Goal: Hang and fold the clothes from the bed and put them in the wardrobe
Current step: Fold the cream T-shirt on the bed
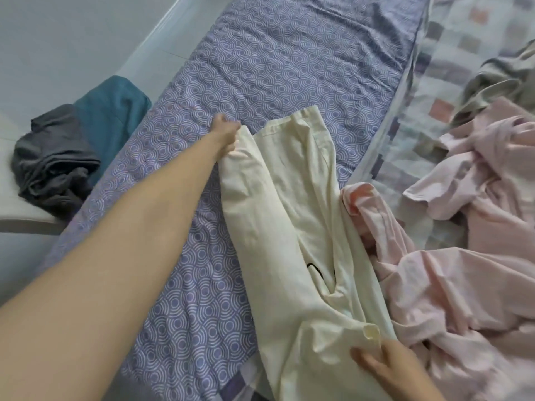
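On the purple quilted bedspread with its white concentric-circle print (pixel 260 68), a cream cotton garment (pixel 289 215) lies stretched lengthwise, folded into a long narrow strip. It bears no readable label or writing, only a short curved black mark near its middle. The left hand (pixel 227 131) reaches far out, fingers closed around the garment's far left corner. The right hand (pixel 388 369) lies at the near end, fingers together and pressed flat on the cloth just below a small cream tab. Left of the garment the bedspread is bare up to the bed's left edge. Touching its right edge, a crumpled pale pink garment (pixel 451 285) sprawls over a checked sheet (pixel 451 39); a grey-beige one (pixel 498 79) lies beyond. Off the bed to the left, two pieces are stacked: one dark grey (pixel 55 160), one teal (pixel 115 108).
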The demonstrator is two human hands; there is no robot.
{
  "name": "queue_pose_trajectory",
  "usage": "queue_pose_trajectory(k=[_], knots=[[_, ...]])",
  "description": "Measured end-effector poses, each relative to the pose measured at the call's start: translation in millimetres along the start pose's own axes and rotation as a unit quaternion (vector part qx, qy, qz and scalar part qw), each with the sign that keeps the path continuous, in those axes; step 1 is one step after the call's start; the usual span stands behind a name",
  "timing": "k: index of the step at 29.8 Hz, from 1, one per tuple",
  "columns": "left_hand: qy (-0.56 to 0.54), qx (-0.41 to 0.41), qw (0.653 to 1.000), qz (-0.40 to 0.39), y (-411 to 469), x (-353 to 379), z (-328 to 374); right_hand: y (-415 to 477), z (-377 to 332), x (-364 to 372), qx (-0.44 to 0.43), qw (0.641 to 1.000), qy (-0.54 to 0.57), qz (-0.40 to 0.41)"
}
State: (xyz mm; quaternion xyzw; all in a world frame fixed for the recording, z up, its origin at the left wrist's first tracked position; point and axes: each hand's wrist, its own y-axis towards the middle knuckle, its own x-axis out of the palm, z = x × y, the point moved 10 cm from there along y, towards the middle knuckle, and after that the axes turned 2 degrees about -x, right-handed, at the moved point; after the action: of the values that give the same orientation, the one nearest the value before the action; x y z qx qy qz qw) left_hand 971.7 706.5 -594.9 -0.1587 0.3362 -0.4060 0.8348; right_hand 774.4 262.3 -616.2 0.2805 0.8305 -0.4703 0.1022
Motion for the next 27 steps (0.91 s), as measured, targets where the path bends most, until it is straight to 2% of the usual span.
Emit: queue_pose_trajectory(k=[2,4,5,7,9,12,15,18,21,24,27], knots=[[0.173,0.09,0.98,-0.04,-24,39,-17,5,12,-8,0.027,0.999,-0.013,0.023],[0.318,0.208,0.924,-0.023,-71,55,-37,10,14,-6,0.023,0.999,0.005,0.022],[0.337,0.269,0.902,-0.006,-107,58,-49,11,15,-9,0.011,0.999,0.014,0.035],[0.309,0.378,0.872,0.011,-192,64,-83,10,11,-17,-0.006,0.996,0.055,0.073],[0.276,0.43,0.86,-0.015,-272,73,-132,9,7,-21,-0.019,0.99,0.101,0.099],[0.326,0.379,0.863,-0.07,-356,98,-209,6,1,-24,-0.047,0.982,0.129,0.127],[0.418,0.296,0.855,-0.084,-392,124,-266,0,2,-32,-0.057,0.982,0.104,0.144],[0.479,0.306,0.823,-0.021,-404,130,-279,-6,4,-38,-0.061,0.987,0.067,0.134],[0.494,0.327,0.805,0.045,-420,127,-270,-13,7,-47,-0.054,0.99,-0.007,0.131],[0.536,0.325,0.776,0.071,-429,128,-273,-17,12,-50,-0.045,0.991,-0.036,0.122],[0.524,0.307,0.791,0.074,-435,122,-283,-22,12,-49,-0.064,0.992,-0.019,0.109]])
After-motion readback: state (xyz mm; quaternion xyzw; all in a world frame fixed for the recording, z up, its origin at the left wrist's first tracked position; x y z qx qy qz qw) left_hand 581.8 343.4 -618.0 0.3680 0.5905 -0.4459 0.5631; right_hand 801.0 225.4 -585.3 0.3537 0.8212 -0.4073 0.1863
